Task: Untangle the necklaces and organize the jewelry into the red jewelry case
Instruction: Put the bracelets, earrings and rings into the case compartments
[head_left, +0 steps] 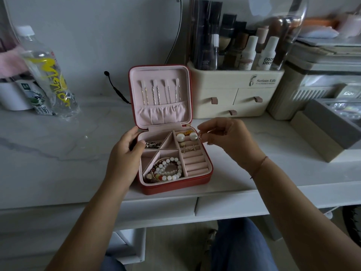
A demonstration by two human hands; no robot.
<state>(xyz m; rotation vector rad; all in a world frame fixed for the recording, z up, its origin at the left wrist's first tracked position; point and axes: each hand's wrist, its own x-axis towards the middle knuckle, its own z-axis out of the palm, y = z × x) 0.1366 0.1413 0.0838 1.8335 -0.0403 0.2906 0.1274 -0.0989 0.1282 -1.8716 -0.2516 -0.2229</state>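
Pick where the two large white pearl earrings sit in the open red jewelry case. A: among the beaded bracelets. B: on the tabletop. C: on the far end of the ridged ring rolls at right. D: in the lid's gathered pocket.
C: the two large white pearl earrings rest on the far rows of the pink ridged ring rolls along the right side of the open red jewelry case.

Home dressing table, cream cosmetics organiser (234,94) with small drawers on a white marbled tabletop (58,153), makeup bottles (248,53) standing in it, drink bottle (46,75) well to its left, storage boxes (308,90) just right.
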